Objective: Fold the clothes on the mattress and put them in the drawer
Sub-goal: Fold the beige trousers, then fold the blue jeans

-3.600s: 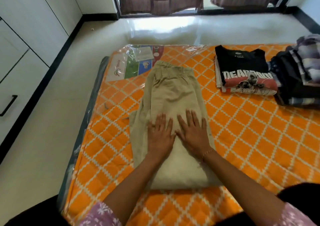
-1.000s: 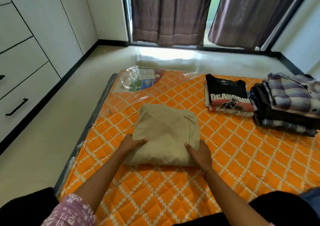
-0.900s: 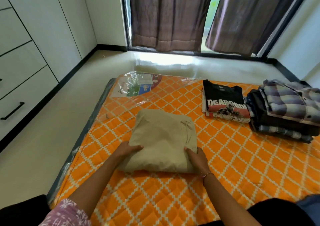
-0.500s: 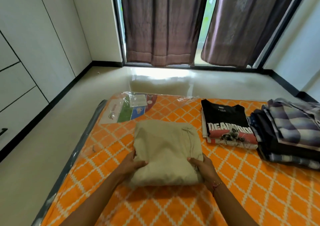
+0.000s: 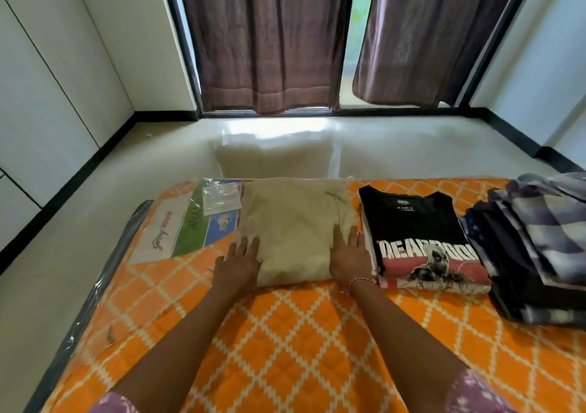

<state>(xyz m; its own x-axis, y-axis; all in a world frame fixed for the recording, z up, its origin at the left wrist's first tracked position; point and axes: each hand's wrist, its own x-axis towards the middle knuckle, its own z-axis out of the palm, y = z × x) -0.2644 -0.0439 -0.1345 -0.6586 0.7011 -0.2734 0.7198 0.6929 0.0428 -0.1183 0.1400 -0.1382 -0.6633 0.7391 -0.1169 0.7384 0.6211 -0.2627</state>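
At the far end of the mattress [image 5: 301, 343], the folded trousers [image 5: 293, 232] now lie flat in line with the black T-shirt [image 5: 418, 238] and the stack [image 5: 539, 247] of checked and dark garments to the right.

Change: 3.6 s ago the trousers lay long, both palms smoothing them. By 1.0 s ago they were a compact square, held at the near corners in mid-mattress. Since then the bundle has moved away from the person and to the right; its right edge now sits just beside the T-shirt, its left edge partly over the printed label [image 5: 187, 222] under the plastic wrap.

Grip: the left hand [image 5: 236, 265] rests on the near left edge of the trousers with fingers straight. The right hand [image 5: 348, 255] rests on the near right edge, likewise flat. Neither hand grasps the cloth; both are released, pressing or lying on it.

Judgement: the fold of this item looks finished and it has been parked with the other folded pieces. No unfolded clothes show on the visible mattress. No garment is in a drawer yet; the cabinet [image 5: 41, 95] stands at the left, its drawers mostly out of view. The transfer step probably remains. The square may slump open if lifted by one edge only.
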